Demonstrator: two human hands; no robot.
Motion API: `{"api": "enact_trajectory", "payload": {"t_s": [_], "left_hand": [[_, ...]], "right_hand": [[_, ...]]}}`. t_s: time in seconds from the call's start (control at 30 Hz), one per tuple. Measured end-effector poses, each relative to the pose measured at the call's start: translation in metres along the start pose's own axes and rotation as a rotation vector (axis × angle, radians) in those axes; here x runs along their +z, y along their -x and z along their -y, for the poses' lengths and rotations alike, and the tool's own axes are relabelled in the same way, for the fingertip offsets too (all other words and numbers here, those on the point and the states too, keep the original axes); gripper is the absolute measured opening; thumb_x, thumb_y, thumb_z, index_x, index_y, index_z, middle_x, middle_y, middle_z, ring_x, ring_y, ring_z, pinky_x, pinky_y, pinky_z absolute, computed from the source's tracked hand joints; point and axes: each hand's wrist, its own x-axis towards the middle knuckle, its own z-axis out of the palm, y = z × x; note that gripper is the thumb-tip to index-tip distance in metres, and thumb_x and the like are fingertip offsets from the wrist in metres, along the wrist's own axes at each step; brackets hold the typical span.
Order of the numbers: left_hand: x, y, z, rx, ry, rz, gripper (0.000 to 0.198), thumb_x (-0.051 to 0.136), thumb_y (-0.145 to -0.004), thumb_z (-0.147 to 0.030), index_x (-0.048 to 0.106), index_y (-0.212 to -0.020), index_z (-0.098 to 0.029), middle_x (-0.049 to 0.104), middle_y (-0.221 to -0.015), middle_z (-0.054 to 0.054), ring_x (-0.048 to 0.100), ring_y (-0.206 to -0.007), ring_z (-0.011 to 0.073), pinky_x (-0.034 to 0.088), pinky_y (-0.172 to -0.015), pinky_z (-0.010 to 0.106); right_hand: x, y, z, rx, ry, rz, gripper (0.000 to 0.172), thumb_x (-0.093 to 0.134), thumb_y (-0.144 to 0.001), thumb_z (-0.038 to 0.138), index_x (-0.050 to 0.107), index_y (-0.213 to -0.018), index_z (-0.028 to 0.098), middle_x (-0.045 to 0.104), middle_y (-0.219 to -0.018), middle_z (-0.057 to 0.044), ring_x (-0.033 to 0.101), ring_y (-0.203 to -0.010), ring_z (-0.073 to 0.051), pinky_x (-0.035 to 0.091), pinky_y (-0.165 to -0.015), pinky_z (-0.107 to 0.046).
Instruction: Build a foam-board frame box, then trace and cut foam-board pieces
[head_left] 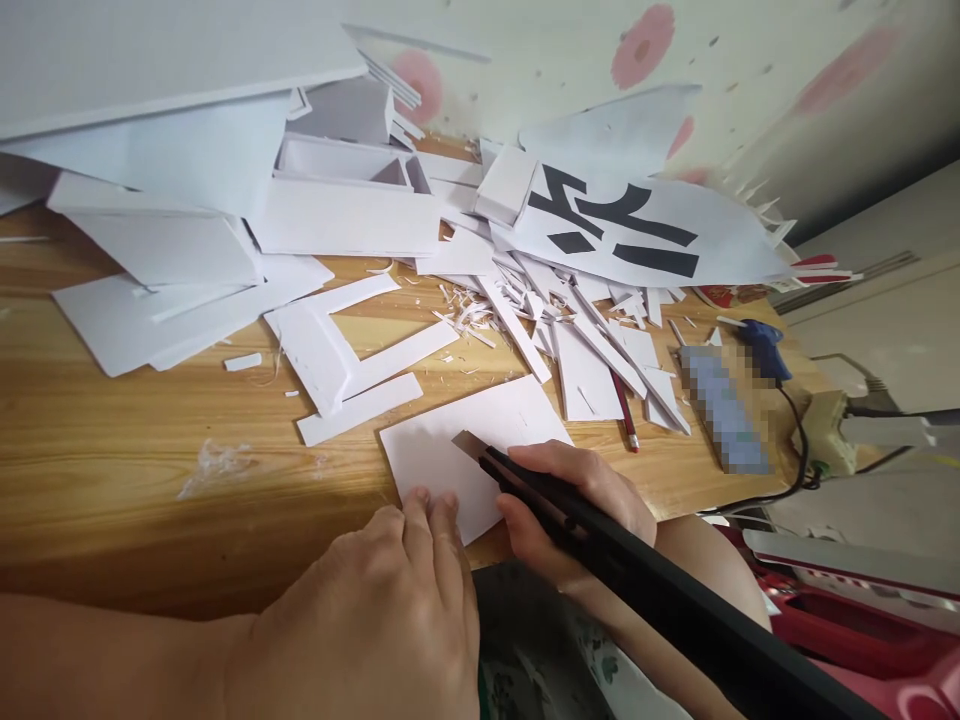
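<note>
A white foam board piece (457, 440) lies at the front edge of the wooden table. My left hand (375, 590) rests on its near left part, fingers stretched out, fingertips on the board. In my right hand (585, 490) is a black utility knife (570, 515), gripped between thumb and fingers. Its blade (469, 446) is out and points left over the middle of the board; whether it touches the surface I cannot tell. The knife's body runs toward the lower right, very near the camera.
Beyond the board lie cut white strips (405, 355) and a heap of scraps (480, 310). A white open box (345, 215) stands behind them. To the right are a red pencil (624, 410), a paper sheet with black shapes (645, 230), a blue tool (763, 345) and a cord (802, 450).
</note>
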Motion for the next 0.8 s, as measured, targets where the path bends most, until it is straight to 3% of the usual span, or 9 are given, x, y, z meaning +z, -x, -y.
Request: {"api": "enact_trajectory", "payload": {"t_s": [0.2,0.4,0.6,0.8], "left_hand": [[0.004,0.002,-0.003,-0.034,0.028,0.062,0.049,0.045,-0.077,-0.01,0.064,-0.121,-0.005,0.07,-0.107,0.028,0.071,-0.081,0.0355,0.052,-0.055,0.042],[-0.002,-0.003,-0.001,-0.011,-0.012,0.026,0.04,0.051,-0.07,-0.011,0.073,-0.103,-0.006,0.073,-0.097,0.027,0.072,-0.073,0.0347,0.048,-0.044,0.036],[0.001,0.0,0.0,0.049,-0.034,-0.052,0.033,0.052,-0.072,-0.013,0.077,-0.093,-0.008,0.074,-0.089,0.025,0.073,-0.073,0.0347,0.053,-0.051,0.038],[0.021,0.008,0.002,-0.048,-0.021,-0.101,0.03,0.053,-0.076,-0.007,0.078,-0.092,-0.014,0.077,-0.089,0.017,0.072,-0.078,0.0294,0.052,-0.062,0.034]], "right_hand": [[0.003,0.0,0.0,0.053,-0.051,0.056,0.026,0.066,-0.08,0.022,0.059,-0.103,0.029,0.072,-0.079,0.002,0.068,-0.062,-0.016,0.056,-0.056,-0.026],[0.004,0.003,0.0,0.051,-0.087,0.098,0.026,0.065,-0.082,0.023,0.059,-0.107,0.029,0.072,-0.081,0.001,0.068,-0.063,-0.015,0.055,-0.055,-0.025],[0.006,0.001,0.0,-0.005,-0.128,0.097,0.025,0.063,-0.084,0.022,0.058,-0.108,0.025,0.068,-0.079,0.001,0.063,-0.061,-0.011,0.052,-0.057,-0.022],[0.011,0.003,-0.007,-0.107,-0.19,0.099,0.031,0.06,-0.085,0.033,0.058,-0.113,0.022,0.065,-0.078,-0.002,0.061,-0.061,-0.013,0.051,-0.057,-0.022]]}}
